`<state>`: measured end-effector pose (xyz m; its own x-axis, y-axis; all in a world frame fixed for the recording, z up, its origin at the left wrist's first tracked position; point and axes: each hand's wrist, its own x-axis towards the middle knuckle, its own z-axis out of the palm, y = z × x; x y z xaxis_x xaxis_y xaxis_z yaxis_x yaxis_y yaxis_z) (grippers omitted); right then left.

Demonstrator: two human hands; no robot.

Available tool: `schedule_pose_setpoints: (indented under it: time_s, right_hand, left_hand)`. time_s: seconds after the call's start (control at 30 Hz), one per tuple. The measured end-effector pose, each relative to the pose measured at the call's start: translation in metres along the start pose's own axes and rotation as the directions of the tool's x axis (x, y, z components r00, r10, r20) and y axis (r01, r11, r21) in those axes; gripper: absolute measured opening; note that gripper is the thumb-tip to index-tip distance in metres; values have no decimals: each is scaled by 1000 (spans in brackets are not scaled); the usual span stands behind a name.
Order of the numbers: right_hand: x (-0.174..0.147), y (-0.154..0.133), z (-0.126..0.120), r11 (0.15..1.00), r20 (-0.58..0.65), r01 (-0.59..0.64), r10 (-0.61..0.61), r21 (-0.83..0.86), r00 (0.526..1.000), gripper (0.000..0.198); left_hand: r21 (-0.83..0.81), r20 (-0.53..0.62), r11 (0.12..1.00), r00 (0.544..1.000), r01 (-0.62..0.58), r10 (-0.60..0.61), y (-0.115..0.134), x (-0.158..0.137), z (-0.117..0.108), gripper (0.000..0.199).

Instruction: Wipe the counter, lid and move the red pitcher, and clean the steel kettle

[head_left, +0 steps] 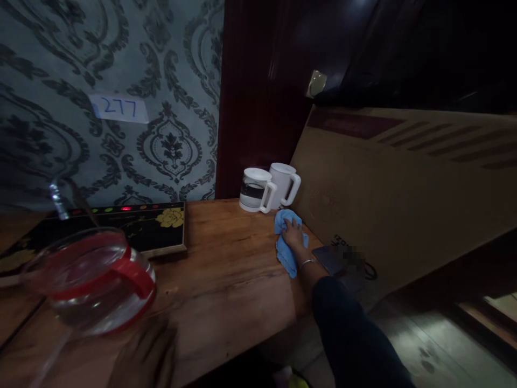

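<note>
One blue fabric cloth point(286, 260) gripped in the right hand point(293, 238)

The cloth lies bunched at the right end of the brown wooden table point(226, 253), beside one large cardboard panel point(343, 178). Standing there, three in all: one red-banded clear glass pot point(132, 272), one white-lidded clear jug point(253, 191), one opaque white pitcher point(280, 184), contents hard to make out. The left hand point(147, 355) is near the glass pot; blur hides whether it grips anything. Patterned blue-grey wallpaper point(169, 145) rises behind.

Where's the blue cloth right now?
In the head view, right of centre, the blue cloth lies on the table under the right hand, in front of the white jug.
</note>
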<state>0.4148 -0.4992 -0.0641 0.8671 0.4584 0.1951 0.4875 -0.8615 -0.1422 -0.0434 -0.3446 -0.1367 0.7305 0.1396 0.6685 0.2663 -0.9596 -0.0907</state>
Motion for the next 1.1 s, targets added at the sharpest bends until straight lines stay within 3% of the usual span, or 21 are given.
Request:
schedule_pose_setpoints:
  time_s: [0.13,0.27,0.47,0.57,0.7,0.83,0.97,1.1]
  right_hand:
    - [-16,-29,17,990,22,136,-137,36,990,55]
    - [-41,-76,29,933,5,336,-339,130,941,57]
    - [-64,-147,20,880,61,417,-441,227,896,56]
    - [-84,-171,17,825,89,496,-535,272,840,56]
    - [-121,-176,15,711,66,621,-674,330,736,58]
    - [-155,-164,9,622,34,673,-744,400,668,65]
    - [-186,-163,3,539,27,704,-803,462,596,71]
    - [-214,-166,-1,403,3,759,-884,511,467,73]
  left_hand:
    - [-49,32,997,998,59,-58,12,15,-18,31]
    - [-79,24,991,994,105,-103,20,21,-23,26]
    - [-103,64,981,985,166,-160,30,24,-28,24]
    - [-137,69,969,978,204,-196,33,26,-31,23]
    - [-172,80,958,973,229,-218,36,27,-35,22]
    - [-221,50,948,973,230,-225,37,26,-36,22]
    - [-273,-94,934,960,231,-265,38,25,-38,24]
    - [-322,-224,915,919,243,-323,38,22,-46,25]
